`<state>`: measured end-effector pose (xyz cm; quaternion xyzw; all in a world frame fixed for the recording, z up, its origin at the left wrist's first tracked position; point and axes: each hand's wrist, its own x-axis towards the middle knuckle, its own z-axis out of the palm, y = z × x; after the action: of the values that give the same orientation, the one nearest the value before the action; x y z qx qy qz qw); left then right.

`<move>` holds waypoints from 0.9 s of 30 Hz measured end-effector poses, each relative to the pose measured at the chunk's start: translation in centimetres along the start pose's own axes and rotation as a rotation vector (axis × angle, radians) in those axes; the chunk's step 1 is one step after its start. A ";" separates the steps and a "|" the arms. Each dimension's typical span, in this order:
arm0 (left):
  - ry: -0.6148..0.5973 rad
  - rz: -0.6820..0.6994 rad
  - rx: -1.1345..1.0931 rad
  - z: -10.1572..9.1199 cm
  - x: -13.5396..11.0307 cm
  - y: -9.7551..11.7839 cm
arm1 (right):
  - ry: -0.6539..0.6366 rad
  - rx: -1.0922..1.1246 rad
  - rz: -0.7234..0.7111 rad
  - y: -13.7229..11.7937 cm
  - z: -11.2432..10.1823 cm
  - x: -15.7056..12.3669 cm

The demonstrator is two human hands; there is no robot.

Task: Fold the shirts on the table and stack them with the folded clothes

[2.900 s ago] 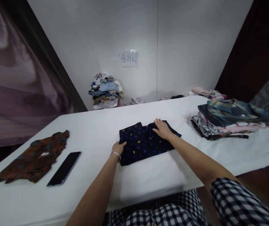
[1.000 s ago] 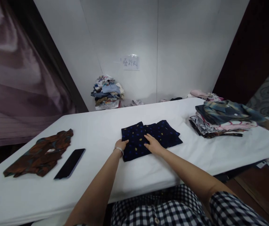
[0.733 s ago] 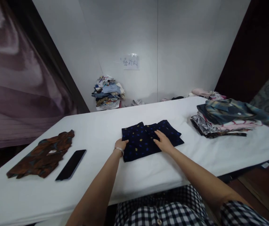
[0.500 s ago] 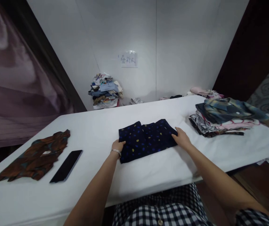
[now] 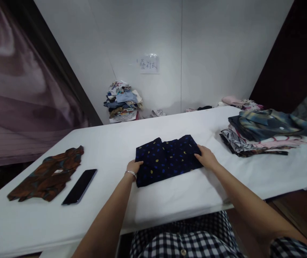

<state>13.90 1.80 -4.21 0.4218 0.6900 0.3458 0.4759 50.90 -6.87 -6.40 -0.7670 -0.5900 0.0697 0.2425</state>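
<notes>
A navy shirt (image 5: 169, 159) with blue and yellow spots lies folded into a long shape on the white table in front of me. My left hand (image 5: 134, 167), with a bracelet at the wrist, pinches its left edge, thumb on top and fingers underneath. At the opposite end, my right hand (image 5: 205, 156) grips the right edge in the same way, its fingertips partly hidden by the cloth. Over to the left rests a brown patterned garment (image 5: 48, 175) with a white label, folded flat.
Beside the brown garment lies a black phone (image 5: 80, 187). A stack of shirts (image 5: 266, 134) sits at the right of the white table (image 5: 110, 147). Behind the table rises a clothes pile (image 5: 123, 102) against the wall, below a handwritten paper sign (image 5: 149, 64).
The view has shifted slightly, so surrounding things appear a little to the right. Both hands keep hold of the shirt's ends, and it stays nearly in place.
</notes>
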 end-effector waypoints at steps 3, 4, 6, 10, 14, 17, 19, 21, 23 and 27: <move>-0.017 -0.012 0.006 -0.1 0.0 -0.3 | -0.057 -0.017 0.002 -0.7 0.3 -0.3; -0.024 -0.012 0.009 -0.1 0.1 -0.3 | -0.068 -0.035 0.012 -1.0 0.2 -0.4; -0.032 -0.009 0.017 -0.2 0.1 -0.3 | -0.048 -0.082 0.017 -1.5 -0.1 -0.4; -0.026 -0.009 0.029 -0.2 0.2 -0.2 | 0.054 -0.030 -0.092 -3.8 -0.5 -0.8; -0.001 -0.004 0.056 -0.1 0.4 -0.1 | -0.119 0.403 -0.208 -8.0 0.7 -1.5; -0.007 0.007 0.068 -0.2 0.7 -0.3 | -0.245 0.568 -0.115 -11.2 2.4 -1.6; -0.008 0.015 0.071 -0.2 0.8 -0.4 | -0.326 0.621 -0.025 -13.0 3.4 -1.4; 0.004 0.028 0.080 -0.3 0.9 -0.4 | -0.386 0.649 0.017 -14.4 4.2 -1.1; 0.024 0.047 0.104 -0.4 0.9 -0.4 | -0.390 0.632 0.004 -15.5 4.8 -0.6; 0.041 0.092 0.162 -0.6 0.6 -0.2 | -0.295 0.632 -0.013 -16.0 5.4 0.3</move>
<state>13.18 2.20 -4.42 0.4829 0.7051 0.3191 0.4097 34.92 -2.01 -3.79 -0.6320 -0.5729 0.3575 0.3803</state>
